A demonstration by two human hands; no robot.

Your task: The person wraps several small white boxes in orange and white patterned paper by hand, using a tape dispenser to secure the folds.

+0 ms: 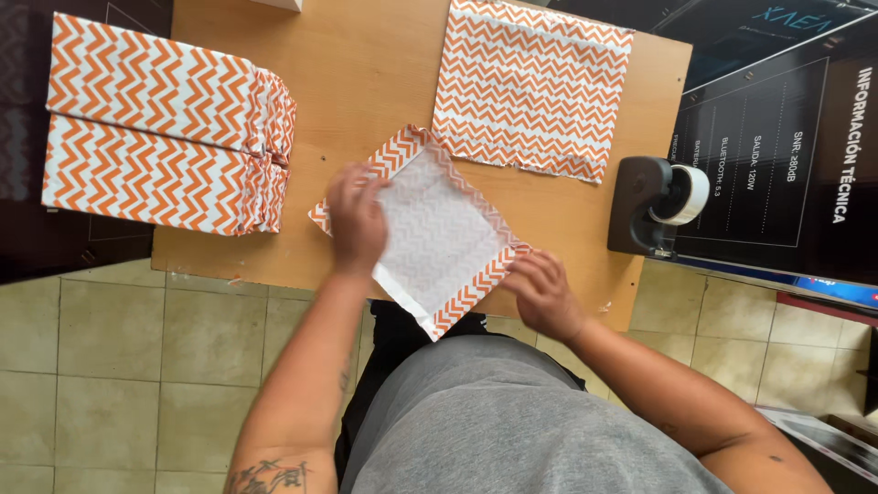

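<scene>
Orange-and-white chevron paper sheet (439,233), lying white side up near the front edge of the wooden desk (366,64), turned like a diamond, its lower corner hanging just past the edge. Edges folded inward, so an orange zigzag border frames the pale middle. Left hand (357,220) flat on the sheet's left part, fingers spread and pressing, nothing clasped. Right hand (544,293) at the sheet's lower right border, fingertips touching the folded edge, loosely curled, no closed grip on anything.

Just beyond the sheet, toward the far side of the desk: second sheet of the same pattern (530,87), printed side up, laid flat and square, close to the first but apart from it. At the desk's left end, well apart from the hands: stack of folded paper bags (165,123) in the same chevron print, two rows side by side, overhanging the left edge. At the right end: black tape dispenser (654,206) with a pale roll, near the right hand, nothing between them.

Right of the desk: dark box (777,137) with white and blue lettering and thin line frames, rectangular, standing against the desk. Below: beige floor tiles (110,366). Grey shirt filling the lower middle of the view.
</scene>
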